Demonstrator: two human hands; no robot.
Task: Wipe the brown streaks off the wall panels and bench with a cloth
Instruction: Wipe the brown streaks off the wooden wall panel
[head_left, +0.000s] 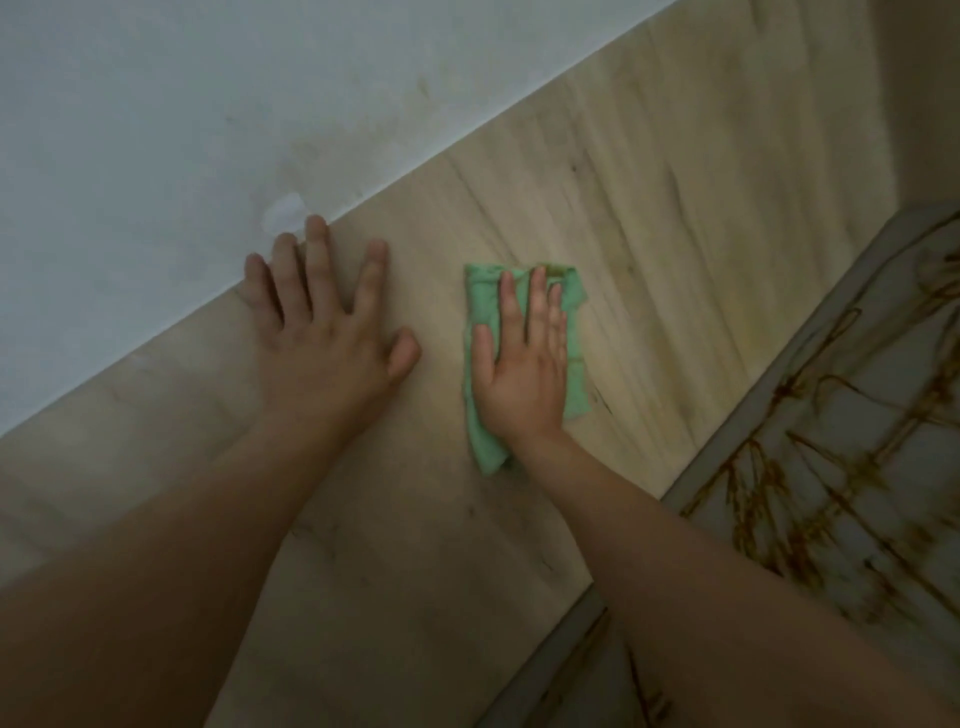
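1. The left hand (332, 338) lies flat, palm down, on the wood-grain panel (675, 208). Its forearm reaches in from the lower left corner.
2. The left hand's fingers (317, 249) are straight and spread wide, the thumb out to the right. They hold nothing. The fingertips lie just at the panel's upper edge.
3. The right hand (524, 374) lies flat on a green cloth (485, 441), just beside the left hand and apart from it. Its forearm comes in from the lower right.
4. The right hand's 4 fingers are straight and close together, the thumb on the left. They press the cloth against the panel and are not curled round it.
5. The cloth is folded into a rough upright oblong. It shows past the fingertips, along both sides of the hand and below the wrist.
6. The panel runs slantwise across the view. It carries dark grain lines and a small dark mark (602, 400) just right of the cloth.
7. Above the panel is a white wall (156, 130) with faint brownish smudges (332, 150) and a pale patch (283, 210) near the left fingertips.
8. To the lower right, a grey surface (904, 374) borders the panel. It is covered in brown streaks (810, 519), blurred in this view.
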